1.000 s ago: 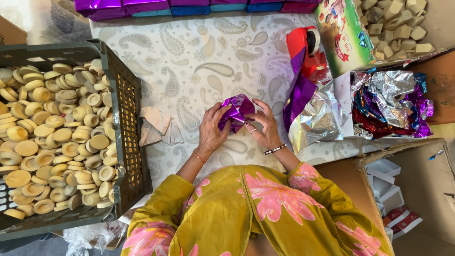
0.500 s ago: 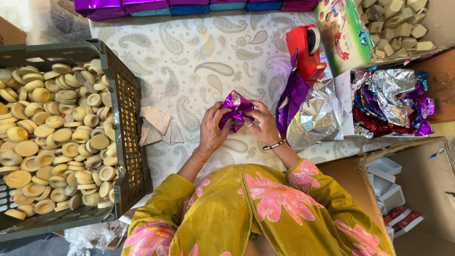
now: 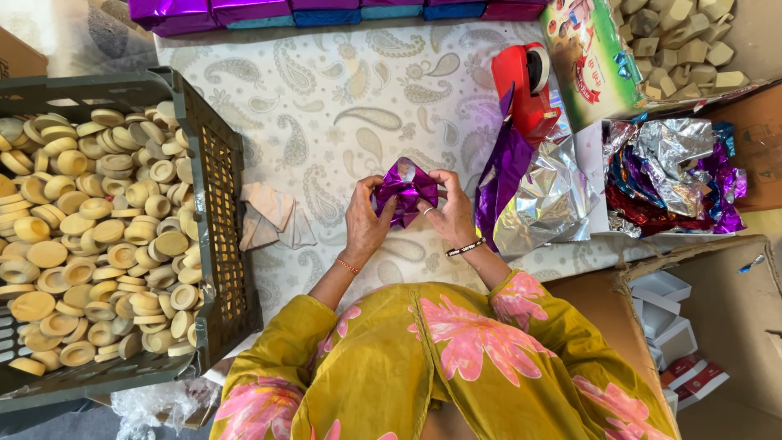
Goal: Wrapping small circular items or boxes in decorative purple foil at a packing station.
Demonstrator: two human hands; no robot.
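Folding looks further along than a second ago: your left hand [image 3: 364,222] and right hand [image 3: 450,213] now pinch the purple foil [image 3: 405,193] shut around whatever's inside, held over the cloth [image 3: 342,106]. One crate [image 3: 213,204] of pucks [image 3: 90,244], too many to count; one tape dispenser [image 3: 525,85].

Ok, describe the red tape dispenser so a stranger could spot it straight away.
Start at the paisley cloth and go to its far right edge. The tape dispenser sits there above the loose foil sheets: the only solid red plastic thing, holding a tape roll.
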